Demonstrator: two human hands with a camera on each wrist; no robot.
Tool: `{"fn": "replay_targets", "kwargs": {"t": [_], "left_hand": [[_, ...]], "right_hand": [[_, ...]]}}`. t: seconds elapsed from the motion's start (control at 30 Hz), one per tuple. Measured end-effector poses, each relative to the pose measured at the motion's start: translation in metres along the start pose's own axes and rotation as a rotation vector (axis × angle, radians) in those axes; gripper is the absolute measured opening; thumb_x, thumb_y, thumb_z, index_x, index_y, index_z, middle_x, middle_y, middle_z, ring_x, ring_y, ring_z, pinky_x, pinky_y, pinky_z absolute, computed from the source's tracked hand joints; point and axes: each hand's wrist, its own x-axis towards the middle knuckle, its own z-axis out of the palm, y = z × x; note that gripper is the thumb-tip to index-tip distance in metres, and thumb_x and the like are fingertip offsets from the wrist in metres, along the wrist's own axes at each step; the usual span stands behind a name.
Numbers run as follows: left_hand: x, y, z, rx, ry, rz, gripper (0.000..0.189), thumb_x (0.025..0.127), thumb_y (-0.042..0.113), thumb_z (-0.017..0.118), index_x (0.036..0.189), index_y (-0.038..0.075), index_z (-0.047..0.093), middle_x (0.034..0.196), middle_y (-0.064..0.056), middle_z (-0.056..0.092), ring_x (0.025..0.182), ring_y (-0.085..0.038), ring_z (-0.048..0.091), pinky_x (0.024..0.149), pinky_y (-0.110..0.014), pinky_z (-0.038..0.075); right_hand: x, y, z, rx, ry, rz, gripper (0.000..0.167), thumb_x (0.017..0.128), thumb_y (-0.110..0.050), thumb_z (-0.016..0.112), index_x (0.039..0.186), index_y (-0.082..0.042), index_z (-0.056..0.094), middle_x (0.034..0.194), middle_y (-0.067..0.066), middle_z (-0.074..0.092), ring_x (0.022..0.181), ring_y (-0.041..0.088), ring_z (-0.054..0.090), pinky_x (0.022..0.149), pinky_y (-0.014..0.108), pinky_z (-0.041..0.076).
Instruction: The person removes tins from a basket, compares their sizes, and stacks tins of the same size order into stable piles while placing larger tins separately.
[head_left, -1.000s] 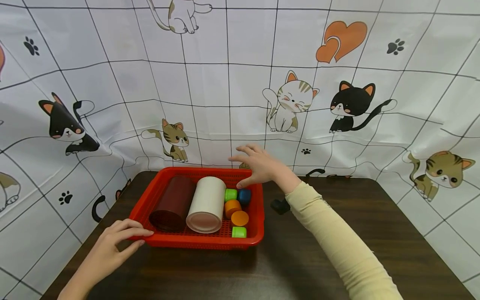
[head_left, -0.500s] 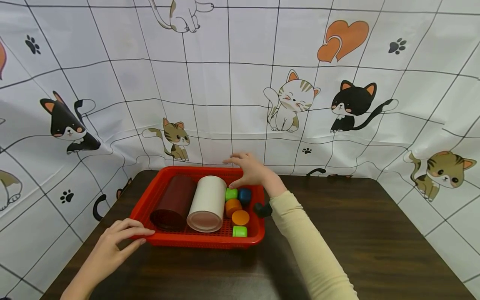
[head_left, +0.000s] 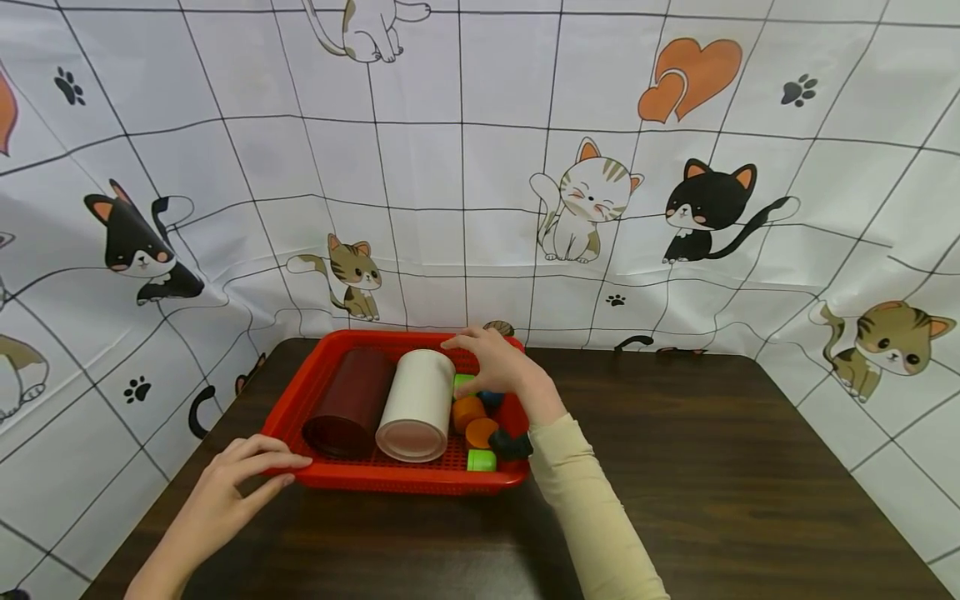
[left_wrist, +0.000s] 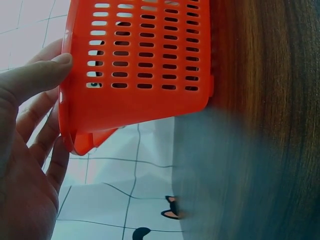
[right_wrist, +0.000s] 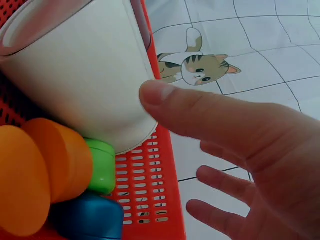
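Note:
A red plastic basket (head_left: 390, 480) with slotted sides stands on the dark wooden table. My left hand (head_left: 225, 487) grips its near left corner; the left wrist view has the thumb on the outside wall (left_wrist: 145, 107) and the fingers behind the rim. Inside, a dark red cylinder (head_left: 360, 392) and a white cylinder (head_left: 420, 396) lie side by side. Orange, green and blue small pieces, such as an orange one (head_left: 468, 412) and a green one (head_left: 481, 460), fill the right part. Over the far right end hovers my right hand (head_left: 498, 367), fingers spread, thumb beside the white cylinder (right_wrist: 85, 75), holding nothing.
A white sheet (head_left: 420, 167) printed with cats and grid lines hangs behind and beside the table (head_left: 712, 467). The basket sits on the table's left half, its far side close to the sheet. A dark wrist camera (head_left: 510, 446) is strapped to the right wrist.
My right hand has moved left and down, from above the basket's far right corner to beside the white cylinder. The left hand keeps its place on the basket corner.

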Motion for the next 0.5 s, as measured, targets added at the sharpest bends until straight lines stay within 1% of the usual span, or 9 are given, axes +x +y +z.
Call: {"fn": "replay_targets", "kwargs": {"t": [0.1,0.2,0.33,0.4,0.5], "left_hand": [[0.001,0.000,0.000,0.004,0.002,0.000,0.055,0.061,-0.008,0.085,0.101,0.030,0.077,0.098,0.011,0.065,0.093,0.004,0.045,0.076,-0.015,0.035],[0.001,0.000,0.000,0.003,0.006,0.003,0.054,0.061,-0.007,0.085,0.101,0.029,0.077,0.099,0.011,0.065,0.094,0.004,0.045,0.078,-0.016,0.035],[0.000,0.000,0.000,0.000,0.009,0.005,0.054,0.061,-0.007,0.085,0.100,0.029,0.077,0.098,0.011,0.065,0.095,0.004,0.045,0.079,-0.015,0.035],[0.000,0.000,0.000,-0.001,0.010,0.005,0.054,0.061,-0.007,0.085,0.100,0.029,0.077,0.098,0.011,0.065,0.095,0.004,0.045,0.079,-0.015,0.035],[0.000,0.001,0.000,-0.002,0.011,0.004,0.054,0.061,-0.008,0.085,0.100,0.029,0.077,0.098,0.011,0.065,0.095,0.004,0.045,0.079,-0.015,0.035]], "right_hand": [[-0.002,0.003,0.003,-0.006,-0.014,-0.004,0.068,0.080,-0.023,0.084,0.141,-0.018,0.055,0.153,0.010,0.042,0.144,0.036,0.034,0.112,0.053,0.039],[-0.003,0.007,0.007,-0.020,-0.052,-0.012,0.062,0.081,-0.020,0.083,0.138,-0.015,0.058,0.147,0.009,0.049,0.138,0.029,0.043,0.111,0.047,0.041],[-0.002,0.010,0.009,-0.030,-0.106,-0.015,0.059,0.081,-0.017,0.082,0.135,-0.013,0.060,0.141,0.008,0.055,0.131,0.025,0.049,0.111,0.042,0.042],[-0.001,0.011,0.010,-0.025,-0.125,-0.004,0.058,0.081,-0.016,0.083,0.134,-0.012,0.061,0.138,0.008,0.058,0.125,0.025,0.052,0.108,0.041,0.044],[0.000,0.012,0.011,-0.015,-0.158,0.031,0.057,0.080,-0.015,0.083,0.133,-0.011,0.062,0.132,0.009,0.061,0.113,0.025,0.057,0.100,0.039,0.048]]}}
